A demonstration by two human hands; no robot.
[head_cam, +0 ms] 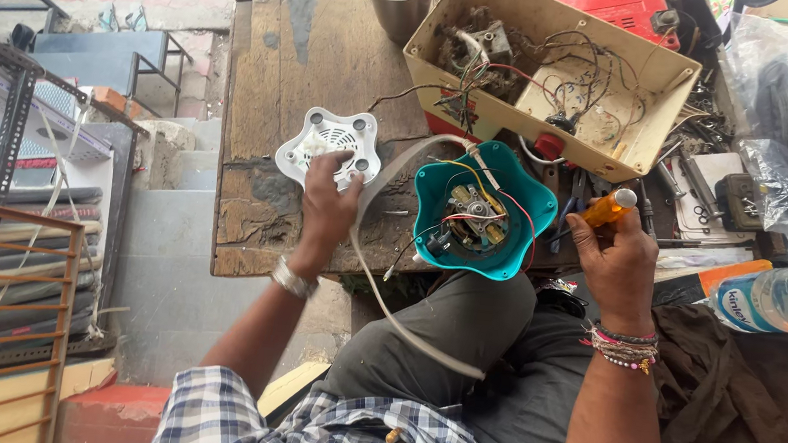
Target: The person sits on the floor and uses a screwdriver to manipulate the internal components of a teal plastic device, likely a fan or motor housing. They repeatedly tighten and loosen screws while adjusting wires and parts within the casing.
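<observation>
Repair work: we are gripping the white base cover (329, 146) with our left hand (328, 207) and an orange-handled screwdriver (606, 208) in our right hand (613, 262), beside the opened teal motor housing (482, 222); steady aim seems needed.

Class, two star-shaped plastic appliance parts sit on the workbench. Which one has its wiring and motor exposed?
The teal housing, lying open with coloured wires and a motor showing. The white vented cover under the left hand shows only a grille.

Repair workshop: cluttered workbench (315, 41), scattered tools (682, 177).
</observation>
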